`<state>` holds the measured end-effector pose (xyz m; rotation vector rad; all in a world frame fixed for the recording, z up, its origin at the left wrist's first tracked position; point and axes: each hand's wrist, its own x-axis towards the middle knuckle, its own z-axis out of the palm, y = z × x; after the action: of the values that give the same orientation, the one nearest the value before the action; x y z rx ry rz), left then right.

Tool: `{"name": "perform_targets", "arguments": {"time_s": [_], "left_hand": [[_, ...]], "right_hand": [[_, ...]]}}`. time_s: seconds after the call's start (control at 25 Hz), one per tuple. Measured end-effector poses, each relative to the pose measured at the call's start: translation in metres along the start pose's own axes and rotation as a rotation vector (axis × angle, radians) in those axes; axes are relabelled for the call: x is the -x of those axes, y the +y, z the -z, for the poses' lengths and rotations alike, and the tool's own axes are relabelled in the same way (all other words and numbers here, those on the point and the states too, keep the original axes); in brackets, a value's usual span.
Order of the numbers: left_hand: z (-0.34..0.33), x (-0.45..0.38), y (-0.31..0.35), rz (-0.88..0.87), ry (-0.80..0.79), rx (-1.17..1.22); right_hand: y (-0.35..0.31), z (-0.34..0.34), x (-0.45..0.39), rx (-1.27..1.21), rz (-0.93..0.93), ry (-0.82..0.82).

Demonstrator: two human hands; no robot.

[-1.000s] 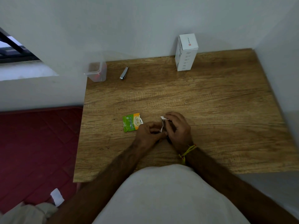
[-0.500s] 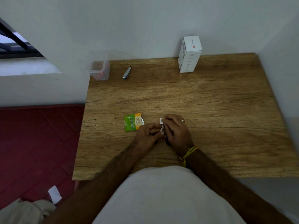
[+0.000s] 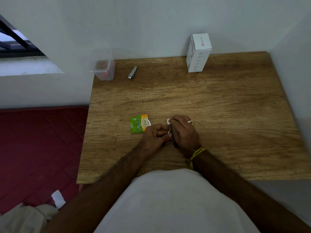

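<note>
Grip matters here: my left hand (image 3: pixel 155 135) pinches the lower end of a small white strip (image 3: pixel 168 121) and my right hand (image 3: pixel 184 132) curls round its upper end, low over the bench (image 3: pixel 218 101) near its front middle. I'd keep both pinches close to the strip's edge and pull evenly, lest it tear or drop beside the torn green sachet (image 3: pixel 138 123) lying just left.

white paper strip (image 3: pixel 168 122), crumpled, near table's middle
</note>
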<state>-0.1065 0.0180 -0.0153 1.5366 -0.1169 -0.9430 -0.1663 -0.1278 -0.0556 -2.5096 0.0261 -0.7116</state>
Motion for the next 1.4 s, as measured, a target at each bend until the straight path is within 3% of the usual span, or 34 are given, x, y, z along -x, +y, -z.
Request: {"name": "perform_targets", "arguments": {"time_s": [0.44, 0.68, 0.76, 0.92, 1.4], "left_hand": [[0.002, -0.0039, -0.0032, 0.0, -0.026, -0.015], [0.0035, -0.006, -0.0015, 0.031, -0.032, -0.021], [0.0033, -0.0054, -0.0004, 0.042, -0.026, -0.001], [0.002, -0.0036, 0.0018, 0.054, -0.025, 0.029], [-0.0011, -0.0011, 0.0041, 0.025, -0.007, 0.055]], "right_hand": [[0.0058, -0.0026, 0.0006, -0.011, -0.008, -0.035], [0.0055, 0.001, -0.0034, -0.101, -0.24, 0.126], [0.0039, 0.0027, -0.0013, -0.087, -0.21, 0.161], [0.0006, 0.0, 0.0005, 0.001, -0.057, 0.025], [0.001, 0.0044, 0.0043, 0.008, 0.002, -0.021]]}}
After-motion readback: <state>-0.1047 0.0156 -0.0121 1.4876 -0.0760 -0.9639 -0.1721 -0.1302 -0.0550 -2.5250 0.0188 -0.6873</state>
